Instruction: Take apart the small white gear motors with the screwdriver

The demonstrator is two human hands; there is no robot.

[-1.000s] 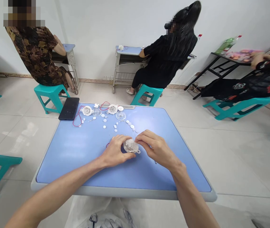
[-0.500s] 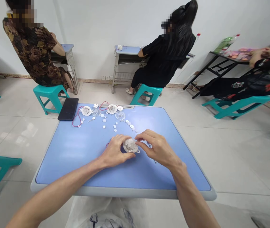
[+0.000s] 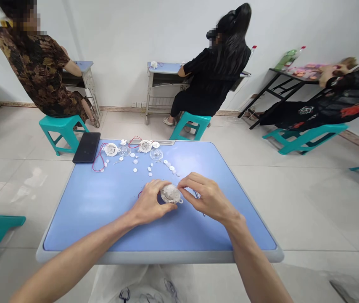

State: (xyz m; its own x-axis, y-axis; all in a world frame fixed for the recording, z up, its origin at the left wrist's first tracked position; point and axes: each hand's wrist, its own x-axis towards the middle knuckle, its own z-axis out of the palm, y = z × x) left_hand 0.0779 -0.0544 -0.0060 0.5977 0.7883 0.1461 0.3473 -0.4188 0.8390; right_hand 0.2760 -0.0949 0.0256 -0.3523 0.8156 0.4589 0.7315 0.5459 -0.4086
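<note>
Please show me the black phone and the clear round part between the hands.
Black rectangular phone [image 3: 86, 147]: head view, middle of its face.
Clear round plastic part [image 3: 170, 194]: head view, its top surface.

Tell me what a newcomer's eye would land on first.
The left hand and right hand clasping a clear round housing near the middle of the blue table stand out. Beyond them, small white discs curve across the far half, and a black phone lies at the far left corner.
</note>
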